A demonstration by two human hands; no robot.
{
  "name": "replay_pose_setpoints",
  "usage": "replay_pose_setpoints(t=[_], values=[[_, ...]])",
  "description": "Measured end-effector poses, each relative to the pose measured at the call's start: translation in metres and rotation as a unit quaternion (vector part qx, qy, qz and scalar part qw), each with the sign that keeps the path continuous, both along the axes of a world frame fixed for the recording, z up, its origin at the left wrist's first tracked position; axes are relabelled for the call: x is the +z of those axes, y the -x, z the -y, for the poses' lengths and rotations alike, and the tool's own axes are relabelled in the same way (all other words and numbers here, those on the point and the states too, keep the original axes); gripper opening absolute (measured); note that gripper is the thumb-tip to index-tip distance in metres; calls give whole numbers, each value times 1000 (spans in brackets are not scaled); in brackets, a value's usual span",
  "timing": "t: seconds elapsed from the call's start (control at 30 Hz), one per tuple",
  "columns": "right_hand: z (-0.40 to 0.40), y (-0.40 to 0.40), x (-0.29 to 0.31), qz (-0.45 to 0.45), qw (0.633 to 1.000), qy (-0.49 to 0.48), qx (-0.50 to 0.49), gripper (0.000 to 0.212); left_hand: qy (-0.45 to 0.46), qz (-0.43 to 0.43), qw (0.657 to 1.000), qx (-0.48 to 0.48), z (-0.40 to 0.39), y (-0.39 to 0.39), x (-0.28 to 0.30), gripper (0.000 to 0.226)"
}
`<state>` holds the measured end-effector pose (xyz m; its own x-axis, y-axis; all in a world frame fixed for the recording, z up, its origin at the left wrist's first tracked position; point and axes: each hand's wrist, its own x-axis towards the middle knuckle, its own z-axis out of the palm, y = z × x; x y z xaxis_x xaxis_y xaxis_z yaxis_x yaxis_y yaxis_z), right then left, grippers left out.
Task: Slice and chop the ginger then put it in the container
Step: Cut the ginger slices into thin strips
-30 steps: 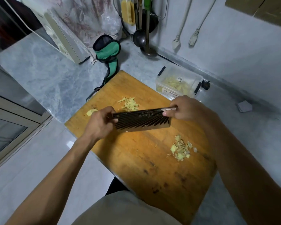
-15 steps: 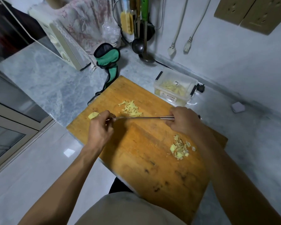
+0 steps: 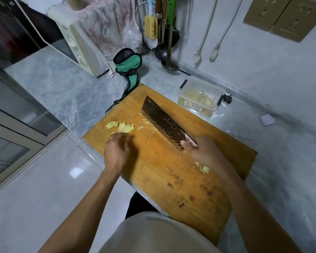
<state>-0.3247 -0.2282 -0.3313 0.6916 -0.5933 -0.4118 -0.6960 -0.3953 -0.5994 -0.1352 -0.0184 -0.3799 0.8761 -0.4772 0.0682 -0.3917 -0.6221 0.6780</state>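
A wooden cutting board (image 3: 164,179) lies on the marble counter. My right hand (image 3: 202,152) grips the handle of a dark ridged cleaver (image 3: 164,123), its blade pointing away toward the board's far corner. Ginger slices (image 3: 121,126) lie near the board's left edge, with small bits beside the blade. My left hand (image 3: 117,152) is blurred, fingers curled loosely just below those slices, holding nothing I can see. A small heap of chopped ginger (image 3: 203,168) peeks out beside my right wrist. A clear plastic container (image 3: 202,96) with ginger inside stands beyond the board.
A green and black bag (image 3: 129,67) sits past the board's far left corner, next to a microwave (image 3: 77,46). Ladles (image 3: 161,52) hang in the corner. A small white square (image 3: 267,119) lies on the counter at the right. The counter edge drops to the floor at left.
The cleaver has swung from lying crosswise between both hands to pointing away, held by my right hand alone. My left hand let go of the blade tip and moved below the ginger slices.
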Motion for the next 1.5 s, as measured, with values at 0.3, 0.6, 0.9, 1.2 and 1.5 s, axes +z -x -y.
replay_pose_setpoints(t=[0.3, 0.6, 0.9, 1.2, 1.5], values=[[-42, -10, 5, 50, 995, -76, -36, 46, -178, 7, 980, -85, 22, -59, 8, 26], [-40, 12, 8, 46, 995, -46, -81, 44, -175, 9, 982, -69, 32, -68, 0, 18], [-47, 27, 15, 44, 994, -17, -102, 45, -4, -145, 989, 38, 16, -27, 14, 9], [-78, 48, -3, 69, 988, -68, -121, 47, 53, -231, 968, 86, -8, 54, -21, 20], [-84, 49, -9, 82, 986, -83, -120, 43, 71, -127, 984, 100, -23, 34, -11, 47]])
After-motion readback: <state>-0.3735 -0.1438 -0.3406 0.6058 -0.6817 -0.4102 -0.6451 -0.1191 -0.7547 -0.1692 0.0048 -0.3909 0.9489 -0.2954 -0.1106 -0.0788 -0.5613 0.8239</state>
